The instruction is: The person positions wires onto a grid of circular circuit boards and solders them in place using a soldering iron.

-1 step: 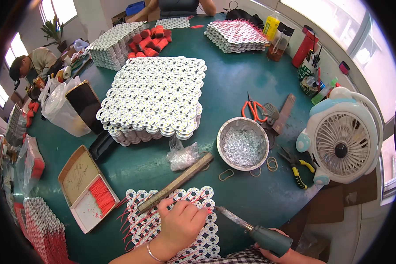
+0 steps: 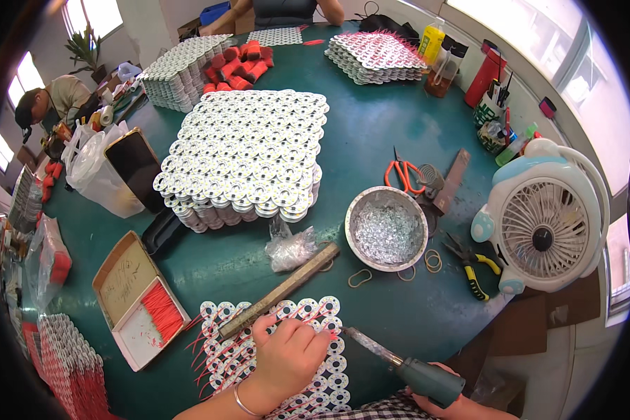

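A sheet of round white circuit boards lies at the near edge of the table, with thin red wires across its left and middle. Over it is my left hand, fingers curled and thumb and forefinger pressed together near the sheet's right side. A short bit of red wire shows at those fingertips; the rest is hidden. My right hand is wrapped round the green handle of a soldering iron. The iron's tip points up and left, close to the sheet beside my left fingertips. A wooden-looking bar rests across the sheet's upper part.
A box of red wires stands left. Beyond are a tall stack of board sheets, a phone, and a metal bowl of silvery bits. Scissors, pliers and a fan sit right. Another person sits opposite.
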`<control>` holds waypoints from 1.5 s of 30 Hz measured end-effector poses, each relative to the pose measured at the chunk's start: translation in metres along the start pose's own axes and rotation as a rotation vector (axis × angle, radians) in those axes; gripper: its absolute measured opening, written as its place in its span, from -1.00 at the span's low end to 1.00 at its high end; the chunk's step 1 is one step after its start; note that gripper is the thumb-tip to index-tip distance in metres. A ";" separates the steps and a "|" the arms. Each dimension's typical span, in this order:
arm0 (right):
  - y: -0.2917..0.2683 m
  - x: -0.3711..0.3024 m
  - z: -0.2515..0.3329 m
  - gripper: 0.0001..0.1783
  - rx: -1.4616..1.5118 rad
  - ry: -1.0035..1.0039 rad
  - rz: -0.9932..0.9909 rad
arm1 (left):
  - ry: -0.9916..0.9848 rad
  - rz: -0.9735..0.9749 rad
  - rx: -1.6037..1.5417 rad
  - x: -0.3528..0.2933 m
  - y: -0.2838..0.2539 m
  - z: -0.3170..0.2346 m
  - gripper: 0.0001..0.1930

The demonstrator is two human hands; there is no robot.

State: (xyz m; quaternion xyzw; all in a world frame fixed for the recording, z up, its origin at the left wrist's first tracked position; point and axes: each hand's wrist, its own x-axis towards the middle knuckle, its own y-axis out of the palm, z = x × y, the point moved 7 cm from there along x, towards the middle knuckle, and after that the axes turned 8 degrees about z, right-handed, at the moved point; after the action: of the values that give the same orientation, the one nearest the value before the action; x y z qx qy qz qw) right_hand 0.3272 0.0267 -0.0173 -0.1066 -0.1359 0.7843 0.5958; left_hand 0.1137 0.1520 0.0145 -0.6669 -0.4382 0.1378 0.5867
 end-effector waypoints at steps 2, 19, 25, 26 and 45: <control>-0.001 0.001 0.004 -0.45 -0.120 -0.014 -0.023 | 0.004 0.006 0.004 0.000 0.001 -0.001 -0.87; -0.003 0.006 0.013 -0.42 -0.098 -0.090 -0.007 | -0.035 0.025 0.025 0.000 0.000 -0.004 -0.87; -0.009 -0.011 -0.004 -0.49 0.171 0.078 0.014 | -0.060 0.093 -0.015 0.001 -0.002 -0.001 -0.89; -0.007 -0.009 -0.001 -0.49 0.176 0.080 0.014 | -0.084 0.066 -0.045 0.001 -0.006 0.000 -0.88; 0.004 -0.002 0.005 -0.60 -0.090 0.088 0.046 | -0.077 0.061 0.026 -0.017 -0.008 -0.015 -0.92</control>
State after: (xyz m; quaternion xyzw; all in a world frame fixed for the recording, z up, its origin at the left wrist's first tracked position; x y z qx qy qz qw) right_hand 0.3228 0.0233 -0.0135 -0.1708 -0.1420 0.7856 0.5775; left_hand 0.1112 0.1290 0.0201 -0.6664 -0.4378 0.1870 0.5737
